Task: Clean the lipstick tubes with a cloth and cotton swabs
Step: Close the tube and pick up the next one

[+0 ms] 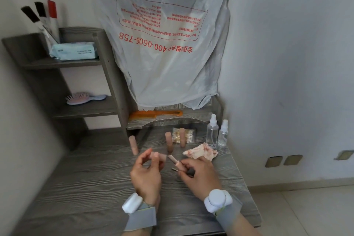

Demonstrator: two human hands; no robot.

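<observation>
My left hand [146, 172] pinches a pink lipstick cap [160, 156] just above the grey table [92, 188]. My right hand [199, 173] grips the uncapped lipstick tube [174, 160], its tip pointing up-left toward the cap. Three more pink lipstick tubes stand upright behind: one at the left [133, 144], one in the middle [169, 142], one further right [182, 137]. A crumpled cloth [201, 151] stained red lies right of my hands. A clear packet of cotton swabs [189, 136] lies behind the tubes.
Two clear spray bottles [212, 133] [223, 133] stand at the table's back right. An orange comb [155, 114] lies on a low ledge under a hanging plastic bag [166, 44]. The left shelf holds a hairbrush [84, 97], a tissue pack [73, 50] and brushes.
</observation>
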